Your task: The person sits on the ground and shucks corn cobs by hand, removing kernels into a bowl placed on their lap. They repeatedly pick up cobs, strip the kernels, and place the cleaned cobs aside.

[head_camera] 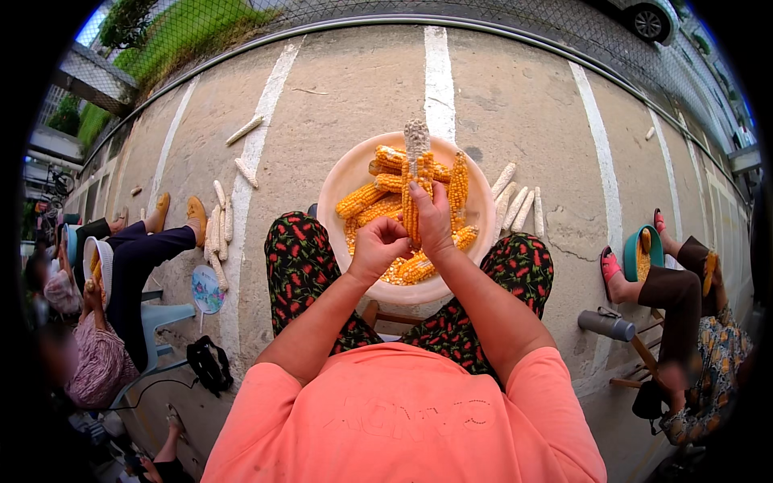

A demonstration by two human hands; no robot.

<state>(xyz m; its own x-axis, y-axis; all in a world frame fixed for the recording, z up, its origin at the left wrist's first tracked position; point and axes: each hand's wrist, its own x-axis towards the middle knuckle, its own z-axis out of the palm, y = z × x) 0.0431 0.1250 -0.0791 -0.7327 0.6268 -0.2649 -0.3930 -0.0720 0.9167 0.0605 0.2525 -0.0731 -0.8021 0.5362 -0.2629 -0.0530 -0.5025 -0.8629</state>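
My right hand (433, 220) grips an ear of corn (410, 211) upright above a pale plastic basin (329, 223). The ear's far end is bare and grey-white, while orange kernels cover its nearer part. At the near end of that ear, the curled fingers and thumb of my left hand (380, 246) are bunched together against it. Several more orange ears (360, 200) lie in the basin, one of them leaning on the right inner wall. Loose kernels (395, 273) show at the bottom, near my wrists. The basin sits between my knees, and my hands hide part of its contents.
Bare cobs (513, 202) lie right of the basin; another pile (218, 232) lies left, by a hand fan (207, 288) and a black bag (209, 365). Seated people with corn are on both sides. A grey flask (606, 325) lies right. Chain-link fence (386, 15) runs ahead.
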